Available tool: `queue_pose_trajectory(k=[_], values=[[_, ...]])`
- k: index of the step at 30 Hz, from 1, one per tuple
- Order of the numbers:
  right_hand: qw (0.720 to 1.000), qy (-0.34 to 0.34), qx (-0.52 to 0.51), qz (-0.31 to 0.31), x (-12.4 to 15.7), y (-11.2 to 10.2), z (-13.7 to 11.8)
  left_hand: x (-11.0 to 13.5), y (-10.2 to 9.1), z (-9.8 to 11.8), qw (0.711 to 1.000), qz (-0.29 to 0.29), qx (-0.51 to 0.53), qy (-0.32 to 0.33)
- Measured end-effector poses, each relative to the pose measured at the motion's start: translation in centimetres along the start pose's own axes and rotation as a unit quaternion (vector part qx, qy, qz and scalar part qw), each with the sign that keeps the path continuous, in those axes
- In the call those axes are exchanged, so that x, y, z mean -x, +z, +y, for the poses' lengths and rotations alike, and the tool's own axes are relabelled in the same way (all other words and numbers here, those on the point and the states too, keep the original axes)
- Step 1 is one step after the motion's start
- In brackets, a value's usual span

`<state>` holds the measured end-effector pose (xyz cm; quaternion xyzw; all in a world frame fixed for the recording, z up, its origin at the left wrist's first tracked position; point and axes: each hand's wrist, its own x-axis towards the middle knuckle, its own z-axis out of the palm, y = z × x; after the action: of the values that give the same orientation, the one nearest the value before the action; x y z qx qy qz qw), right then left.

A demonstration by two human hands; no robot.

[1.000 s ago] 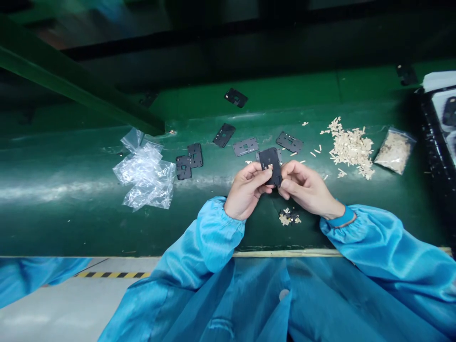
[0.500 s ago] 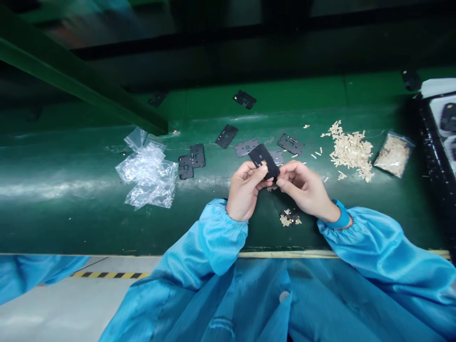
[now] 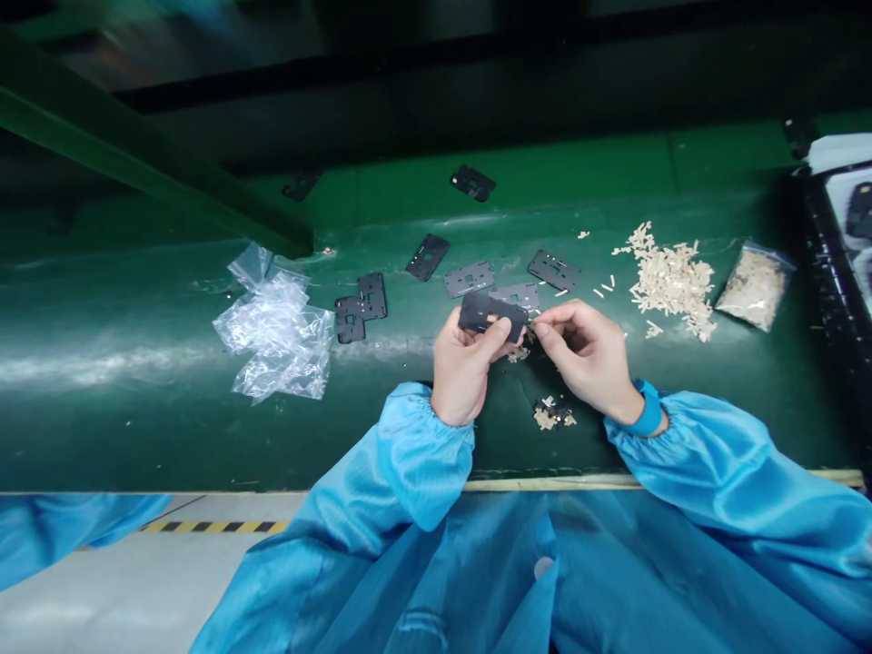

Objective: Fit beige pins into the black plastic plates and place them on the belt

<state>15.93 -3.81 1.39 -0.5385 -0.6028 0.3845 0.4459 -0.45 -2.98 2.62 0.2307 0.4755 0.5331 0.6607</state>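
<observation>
My left hand grips a flat black plastic plate with cut-outs, held level over the green belt. My right hand is pinched at the plate's right end; whether it holds a small piece I cannot make out. A few small beige bits lie just under the plate. Both arms wear blue sleeves.
Several more black plates lie on the belt beyond my hands. A pile of beige strips and a small bag of them sit right. Crumpled clear bags lie left. A small scrap heap is near my right wrist. A dark tray stands far right.
The black plate has turned from upright to lying level in my left hand. My right hand shifted from gripping its lower edge to pinching at its right end.
</observation>
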Motion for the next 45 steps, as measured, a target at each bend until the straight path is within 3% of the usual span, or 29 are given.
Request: queue_pose_trajectory(k=[8,17,23,27,32,39,45], values=[[1.0,-0.022,0.015,0.014,-0.1,0.2,-0.7,0.5,0.2,-0.3,0.999,0.008,-0.049,0.017],[1.0,0.006,0.022,0.014,0.0,0.3,-0.5,0.8,-0.1,-0.7,0.981,0.026,-0.175,0.075],[0.991,-0.083,0.106,0.001,-0.7,-0.5,-0.8,0.4,-0.1,-0.3,0.995,0.0,-0.101,0.004],[0.97,-0.172,0.172,-0.023,-1.3,-1.5,-0.4,0.2,0.1,0.4,0.995,-0.005,-0.051,-0.082],[0.946,-0.239,0.219,-0.031,-1.7,-2.3,0.0,0.2,0.2,0.9,0.991,-0.017,-0.034,-0.125],[0.975,-0.182,0.122,-0.018,-1.7,-2.7,-0.5,0.0,-0.2,0.8,0.994,-0.019,-0.023,-0.104],[0.975,-0.19,0.107,-0.037,-1.4,-2.2,-0.2,0.0,-0.4,0.9,0.994,-0.036,-0.011,-0.107]])
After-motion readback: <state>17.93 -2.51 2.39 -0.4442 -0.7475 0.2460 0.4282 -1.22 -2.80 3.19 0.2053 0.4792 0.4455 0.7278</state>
